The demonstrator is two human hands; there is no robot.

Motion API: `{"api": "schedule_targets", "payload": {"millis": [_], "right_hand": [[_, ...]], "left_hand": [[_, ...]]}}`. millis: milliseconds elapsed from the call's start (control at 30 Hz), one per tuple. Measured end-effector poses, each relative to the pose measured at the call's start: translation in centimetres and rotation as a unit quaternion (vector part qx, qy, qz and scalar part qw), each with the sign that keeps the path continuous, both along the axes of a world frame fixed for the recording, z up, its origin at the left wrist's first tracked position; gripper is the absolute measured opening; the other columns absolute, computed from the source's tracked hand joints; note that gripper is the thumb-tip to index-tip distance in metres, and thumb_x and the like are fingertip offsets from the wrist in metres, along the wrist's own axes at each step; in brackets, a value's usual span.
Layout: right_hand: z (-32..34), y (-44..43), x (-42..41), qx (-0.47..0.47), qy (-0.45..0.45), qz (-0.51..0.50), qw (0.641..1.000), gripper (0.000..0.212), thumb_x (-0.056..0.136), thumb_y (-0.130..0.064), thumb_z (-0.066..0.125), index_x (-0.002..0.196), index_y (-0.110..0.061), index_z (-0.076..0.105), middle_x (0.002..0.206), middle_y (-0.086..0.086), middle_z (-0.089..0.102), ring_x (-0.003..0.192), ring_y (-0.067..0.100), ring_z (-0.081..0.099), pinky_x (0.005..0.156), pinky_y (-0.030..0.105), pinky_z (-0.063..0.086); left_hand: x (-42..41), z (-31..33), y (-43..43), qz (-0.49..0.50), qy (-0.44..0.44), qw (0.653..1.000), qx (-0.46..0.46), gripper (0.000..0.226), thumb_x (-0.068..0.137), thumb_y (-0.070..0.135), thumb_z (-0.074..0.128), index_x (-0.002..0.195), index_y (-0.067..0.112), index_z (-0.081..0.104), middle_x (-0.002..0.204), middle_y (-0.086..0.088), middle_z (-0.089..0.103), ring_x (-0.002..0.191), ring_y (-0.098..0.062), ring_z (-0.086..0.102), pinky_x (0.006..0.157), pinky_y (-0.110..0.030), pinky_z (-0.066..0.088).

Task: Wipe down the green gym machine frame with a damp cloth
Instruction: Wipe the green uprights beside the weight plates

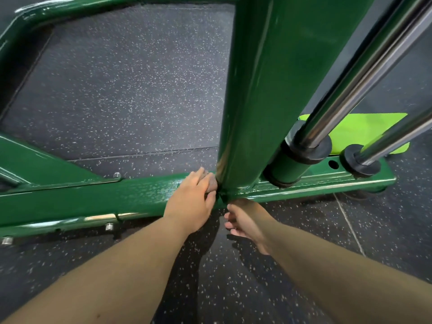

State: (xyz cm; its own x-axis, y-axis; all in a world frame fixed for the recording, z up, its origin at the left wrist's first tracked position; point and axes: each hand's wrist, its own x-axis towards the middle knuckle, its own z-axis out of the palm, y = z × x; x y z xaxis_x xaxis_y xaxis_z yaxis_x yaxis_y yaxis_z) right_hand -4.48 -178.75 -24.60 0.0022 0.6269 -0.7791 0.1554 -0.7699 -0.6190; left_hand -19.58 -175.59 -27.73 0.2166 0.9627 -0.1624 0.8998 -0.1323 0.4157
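Forearms (121, 274) stretched low for frame (117, 197) base; left hand (190, 202) fingers (198, 177) clamped on cloth (212, 184), jamming into upright (252, 90) corner; right hand (245, 220) loosely curled, empty.

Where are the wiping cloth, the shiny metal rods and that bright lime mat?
Small brownish-grey cloth (212, 183): head view, its exposed bunched edge.
Shiny chrome steel rod (350, 85): head view, mid-shaft.
Bright lime-green flat mat (364, 127): head view, bare top surface.

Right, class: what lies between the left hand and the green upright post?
A bunched brownish cloth, gripped by the left hand and pressed against the foot of the upright post, on the base rail. The head view shows it.
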Motion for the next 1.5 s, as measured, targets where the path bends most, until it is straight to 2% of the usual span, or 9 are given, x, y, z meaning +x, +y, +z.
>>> {"api": "schedule_targets", "payload": {"millis": [300, 600, 700, 833, 967, 1067, 1167, 1367, 1500], "right_hand": [[0.2, 1.2, -1.8, 0.046, -0.003, 0.069, 0.997, 0.017, 0.1, -0.012, 0.044, 0.105, -0.017, 0.06, 0.093, 0.007, 0.061, 0.078, 0.018, 0.058, 0.074, 0.032, 0.045], [-0.5, 0.6, 0.3, 0.068, -0.095, 0.026, 0.993, 0.021, 0.096, -0.01, 0.05, 0.112, -0.019, 0.061, 0.093, 0.004, 0.07, 0.08, 0.019, 0.068, 0.087, 0.044, 0.056], [0.1, 1.1, 1.3, 0.075, -0.145, -0.008, 0.987, 0.027, 0.092, -0.01, 0.05, 0.116, -0.02, 0.058, 0.098, 0.006, 0.071, 0.082, 0.019, 0.071, 0.087, 0.044, 0.058], [0.8, 1.7, 0.8, 0.09, -0.165, 0.014, 0.982, 0.02, 0.089, -0.009, 0.056, 0.105, 0.0, 0.062, 0.098, 0.015, 0.071, 0.097, 0.033, 0.068, 0.089, 0.05, 0.054], [1.6, 1.1, 0.8, 0.099, -0.116, -0.019, 0.988, 0.025, 0.091, -0.009, 0.057, 0.112, -0.021, 0.056, 0.101, 0.009, 0.071, 0.095, 0.026, 0.07, 0.085, 0.04, 0.058], [2.7, 1.0, 2.3, 0.102, -0.086, -0.032, 0.991, 0.025, 0.094, -0.008, 0.049, 0.107, -0.029, 0.052, 0.088, 0.003, 0.071, 0.079, 0.018, 0.071, 0.074, 0.035, 0.054], [3.1, 0.9, 2.5, 0.119, -0.085, -0.04, 0.988, 0.023, 0.093, -0.011, 0.051, 0.11, -0.027, 0.054, 0.097, 0.007, 0.071, 0.088, 0.023, 0.071, 0.078, 0.035, 0.055], [4.4, 0.9, 1.4, 0.13, -0.045, -0.054, 0.989, 0.018, 0.095, -0.01, 0.049, 0.105, -0.024, 0.054, 0.09, 0.006, 0.07, 0.079, 0.023, 0.07, 0.066, 0.032, 0.051], [5.2, 0.2, 2.1, 0.141, -0.035, -0.062, 0.987, 0.018, 0.094, -0.012, 0.05, 0.104, -0.026, 0.054, 0.083, 0.003, 0.068, 0.071, 0.021, 0.065, 0.061, 0.032, 0.048]], "left_hand": [[-11.7, -0.5, -2.7, 0.144, 0.221, 0.964, 0.015, 0.055, 0.1, 0.032, 0.044, 0.152, 0.018, 0.031, 0.159, -0.003, 0.029, 0.149, -0.021, 0.022, 0.121, -0.043, 0.015], [1.1, -0.6, 0.1, 0.002, 0.011, 1.0, 0.029, 0.06, 0.097, 0.008, 0.047, 0.152, 0.021, 0.027, 0.157, -0.005, 0.031, 0.145, -0.024, 0.026, 0.118, -0.033, 0.022], [-1.2, 0.9, 2.0, 0.085, -0.032, 0.996, -0.005, 0.042, 0.096, 0.003, 0.046, 0.133, 0.023, 0.044, 0.118, -0.006, 0.06, 0.098, -0.023, 0.058, 0.082, -0.036, 0.047], [0.8, 4.7, 6.3, 0.2, -0.252, 0.934, -0.154, 0.025, 0.095, 0.005, 0.045, 0.093, 0.017, 0.067, 0.096, -0.01, 0.07, 0.082, -0.024, 0.059, 0.073, -0.034, 0.047], [3.1, 5.1, 6.6, 0.266, -0.385, 0.834, -0.292, 0.03, 0.093, 0.037, 0.051, 0.082, 0.014, 0.068, 0.089, -0.011, 0.073, 0.086, -0.027, 0.067, 0.087, -0.035, 0.053], [3.2, 6.4, 6.8, 0.239, -0.478, 0.793, -0.292, 0.032, 0.101, 0.022, 0.044, 0.082, 0.009, 0.066, 0.074, -0.006, 0.073, 0.061, -0.015, 0.07, 0.057, -0.022, 0.055], [3.1, 9.2, 7.9, 0.182, -0.465, 0.823, -0.272, 0.034, 0.101, 0.013, 0.038, 0.085, -0.001, 0.064, 0.066, -0.014, 0.065, 0.037, -0.016, 0.058, 0.034, -0.017, 0.042], [1.4, 13.0, 7.9, 0.103, -0.446, 0.856, -0.24, 0.032, 0.098, 0.004, 0.033, 0.097, -0.005, 0.064, 0.058, -0.021, 0.062, 0.034, -0.027, 0.05, 0.037, -0.027, 0.043], [2.2, 11.3, 6.8, 0.116, -0.388, 0.882, -0.24, 0.04, 0.098, 0.026, 0.041, 0.092, 0.005, 0.074, 0.096, -0.046, 0.057, 0.061, -0.033, 0.054, 0.061, -0.037, 0.045]]}}
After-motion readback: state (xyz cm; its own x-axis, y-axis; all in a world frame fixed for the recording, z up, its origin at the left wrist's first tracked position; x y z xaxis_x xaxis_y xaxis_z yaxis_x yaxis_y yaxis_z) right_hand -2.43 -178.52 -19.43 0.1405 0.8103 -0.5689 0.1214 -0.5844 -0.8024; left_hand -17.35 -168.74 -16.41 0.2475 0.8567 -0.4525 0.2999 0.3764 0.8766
